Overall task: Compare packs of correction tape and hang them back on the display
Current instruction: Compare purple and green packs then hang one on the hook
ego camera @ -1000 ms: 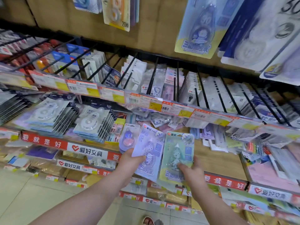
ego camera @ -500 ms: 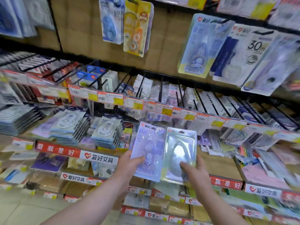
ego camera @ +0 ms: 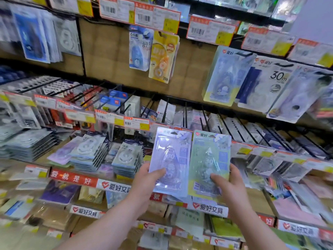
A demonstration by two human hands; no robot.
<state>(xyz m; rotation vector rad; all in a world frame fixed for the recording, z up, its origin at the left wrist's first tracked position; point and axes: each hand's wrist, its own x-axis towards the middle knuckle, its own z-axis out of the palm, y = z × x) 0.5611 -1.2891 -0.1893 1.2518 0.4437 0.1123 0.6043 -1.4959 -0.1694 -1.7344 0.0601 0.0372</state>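
Note:
My left hand (ego camera: 146,179) grips a lilac blister pack of correction tape (ego camera: 171,159) by its lower left edge, thumb across the front. My right hand (ego camera: 228,183) grips a pale green pack of correction tape (ego camera: 210,163) by its lower right edge. Both packs stand upright side by side, edges touching, in front of the middle row of the display. Each has a hang hole at the top. A similar blue-and-yellow pack (ego camera: 223,76) hangs on the upper row to the right.
Black peg hooks (ego camera: 227,127) with price tags jut from the middle row just behind the packs. More tape packs (ego camera: 158,55) hang above. Stacks of packs (ego camera: 126,157) lie on the shelf at left. Red brand strips (ego camera: 90,180) edge the lower shelves.
The view has tilted upward, bringing the upper row of hanging packs into sight. Both hands have raised the two packs and squared them upright, side by side.

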